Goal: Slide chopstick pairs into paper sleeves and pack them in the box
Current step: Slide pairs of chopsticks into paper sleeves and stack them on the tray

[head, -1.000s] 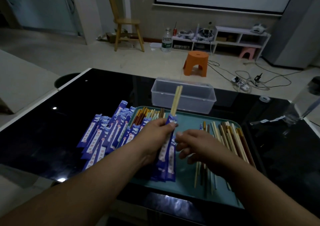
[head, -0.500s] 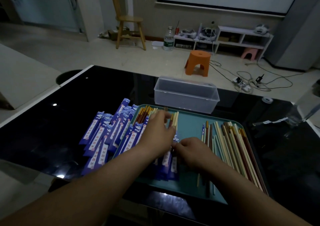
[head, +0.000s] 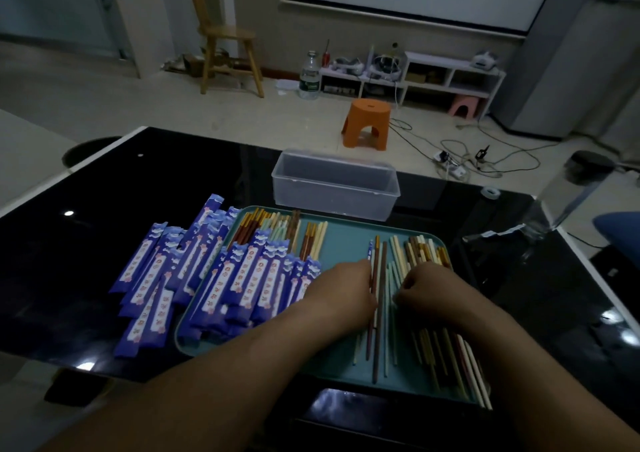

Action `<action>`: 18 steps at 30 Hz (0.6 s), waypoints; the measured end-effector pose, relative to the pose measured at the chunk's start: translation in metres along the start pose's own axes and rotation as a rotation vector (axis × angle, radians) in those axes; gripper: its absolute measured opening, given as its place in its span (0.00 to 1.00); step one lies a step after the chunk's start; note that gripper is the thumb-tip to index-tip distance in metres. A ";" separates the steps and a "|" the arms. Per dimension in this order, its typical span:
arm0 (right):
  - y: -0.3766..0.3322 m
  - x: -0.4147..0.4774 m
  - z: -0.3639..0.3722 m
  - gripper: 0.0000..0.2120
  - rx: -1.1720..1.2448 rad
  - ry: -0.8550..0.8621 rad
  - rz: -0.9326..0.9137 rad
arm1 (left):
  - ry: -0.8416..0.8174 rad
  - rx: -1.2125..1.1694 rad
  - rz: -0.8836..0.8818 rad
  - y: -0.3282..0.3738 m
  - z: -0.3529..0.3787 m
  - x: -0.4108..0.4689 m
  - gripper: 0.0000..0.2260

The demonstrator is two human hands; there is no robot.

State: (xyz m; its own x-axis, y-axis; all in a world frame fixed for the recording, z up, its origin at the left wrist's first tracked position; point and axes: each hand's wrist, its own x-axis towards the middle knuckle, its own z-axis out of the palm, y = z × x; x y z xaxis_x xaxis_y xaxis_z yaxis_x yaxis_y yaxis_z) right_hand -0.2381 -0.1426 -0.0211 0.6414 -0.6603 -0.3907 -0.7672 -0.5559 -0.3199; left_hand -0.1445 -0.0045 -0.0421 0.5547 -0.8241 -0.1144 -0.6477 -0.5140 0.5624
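A filled pair has been laid among the sleeves (head: 242,275). The left hand (head: 346,290) and right hand (head: 431,290) are now brought onto the loose chopsticks (head: 420,249). Neither grip's state can be told.

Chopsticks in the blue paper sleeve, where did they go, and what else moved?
The left hand laid the sleeved pale chopstick pair down on the teal tray and let go. It and the right hand then moved right to the loose chopsticks. The clear plastic box stayed put.
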 end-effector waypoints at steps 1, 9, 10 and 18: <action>-0.002 0.000 0.003 0.07 -0.043 -0.003 -0.017 | -0.015 0.008 -0.010 0.001 0.002 0.001 0.06; -0.013 -0.005 0.012 0.14 -0.124 0.049 -0.115 | -0.096 0.108 -0.068 0.006 0.003 0.009 0.11; -0.014 -0.004 0.013 0.14 -0.143 0.054 -0.123 | -0.099 0.121 -0.075 0.005 0.003 0.010 0.12; -0.019 0.001 0.017 0.09 -0.228 0.001 -0.106 | -0.175 0.196 -0.144 0.005 -0.003 0.011 0.13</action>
State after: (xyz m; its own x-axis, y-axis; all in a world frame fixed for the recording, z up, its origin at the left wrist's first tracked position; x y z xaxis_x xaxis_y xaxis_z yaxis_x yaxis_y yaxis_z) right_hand -0.2228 -0.1243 -0.0299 0.7185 -0.5923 -0.3646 -0.6743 -0.7217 -0.1566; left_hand -0.1399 -0.0156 -0.0385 0.5607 -0.7594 -0.3301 -0.6671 -0.6504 0.3632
